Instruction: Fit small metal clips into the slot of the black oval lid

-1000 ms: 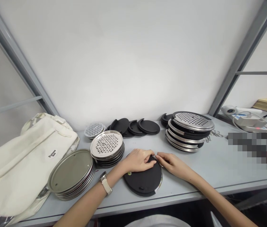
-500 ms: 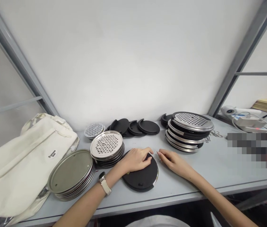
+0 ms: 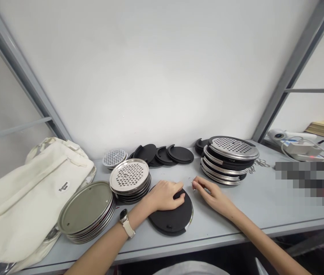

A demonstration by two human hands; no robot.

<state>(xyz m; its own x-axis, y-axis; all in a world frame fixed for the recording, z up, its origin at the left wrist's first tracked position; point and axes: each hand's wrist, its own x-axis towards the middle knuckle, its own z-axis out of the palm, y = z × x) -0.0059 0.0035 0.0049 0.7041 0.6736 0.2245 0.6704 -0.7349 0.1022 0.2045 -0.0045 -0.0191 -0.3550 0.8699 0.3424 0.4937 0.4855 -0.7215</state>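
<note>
A black round disc [image 3: 171, 218] lies on the table in front of me, with a shiny metal edge showing at its lower right. My left hand [image 3: 166, 196] rests on the disc's upper part, fingers curled around its far edge. Beside the disc on the right, my right hand [image 3: 209, 193] pinches a small thin wire hook [image 3: 191, 179] between thumb and fingertips. The hook is apart from the disc, and its exact shape is hard to make out.
Left of the disc stand stacked perforated metal grater discs [image 3: 130, 175] and stacked olive-grey plates [image 3: 85, 210]. Black covers [image 3: 180, 154] lie by the wall. A tall stack of perforated discs in black covers [image 3: 233, 148], wire hooks [image 3: 261, 163] and a white bag [image 3: 35, 191] flank the work area.
My right hand has drawn slightly back from the disc's edge with the wire hook. My left hand's fingers have curled in more, and the disc has shifted slightly toward me.
</note>
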